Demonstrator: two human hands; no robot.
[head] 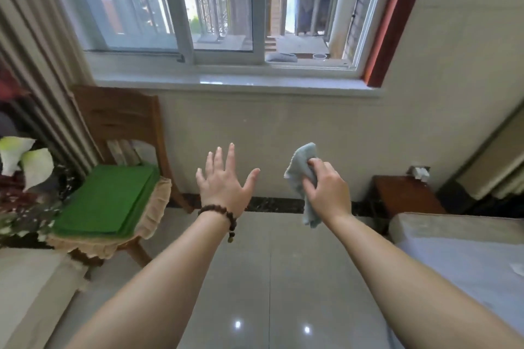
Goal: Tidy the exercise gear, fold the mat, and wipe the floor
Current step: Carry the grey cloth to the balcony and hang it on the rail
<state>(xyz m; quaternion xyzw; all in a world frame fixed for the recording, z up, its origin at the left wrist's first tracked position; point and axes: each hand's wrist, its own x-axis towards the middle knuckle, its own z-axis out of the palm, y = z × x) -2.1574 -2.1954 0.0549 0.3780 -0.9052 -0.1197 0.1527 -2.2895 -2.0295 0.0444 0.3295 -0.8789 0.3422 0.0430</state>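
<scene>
Head view: left hand (pixel 224 181) is held out flat, fingers spread, nothing grasped. Pale blue cloth (pixel 302 178) is gripped by right hand (pixel 326 188), its long axis roughly vertical, hanging w/ one end below the wrist. Folded green mat (pixel 105 201) is laid flat on chair (pixel 119 122) at left, above the floor (pixel 269 278)

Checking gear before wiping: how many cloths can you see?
1. A pale blue cloth, held up by the right hand before the wall. Others may lie out of view.
</scene>
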